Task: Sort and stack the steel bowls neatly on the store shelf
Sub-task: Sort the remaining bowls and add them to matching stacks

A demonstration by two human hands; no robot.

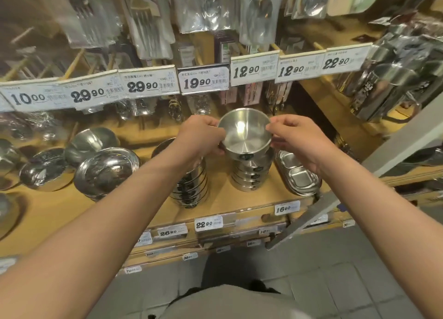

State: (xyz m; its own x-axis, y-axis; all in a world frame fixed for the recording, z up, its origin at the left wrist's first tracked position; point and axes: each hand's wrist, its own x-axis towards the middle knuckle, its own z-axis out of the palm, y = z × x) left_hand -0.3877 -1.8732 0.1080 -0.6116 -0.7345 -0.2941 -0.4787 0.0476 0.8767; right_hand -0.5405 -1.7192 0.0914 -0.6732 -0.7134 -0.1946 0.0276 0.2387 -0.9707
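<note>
Wooden store shelf (230, 199) across the scene, price tags along its near edge. On the left part, loose steel bowls (105, 167) lying tilted and overlapping. Near the middle, a tall stack of bowls (191, 187), partly hidden behind the left wrist. Just right of it, a shorter stack of small bowls (251, 175) with dark labels on their sides. Farther right, divided steel trays (299, 175) leaning together. Directly above the shorter stack, one small steel bowl (244, 133), tipped toward the camera, inside showing. Left hand (203, 136) closed on the bowl's left rim, fingers curled around the edge. Right hand (294, 136) pinching the right rim, thumb and fingertips together on it.
</note>
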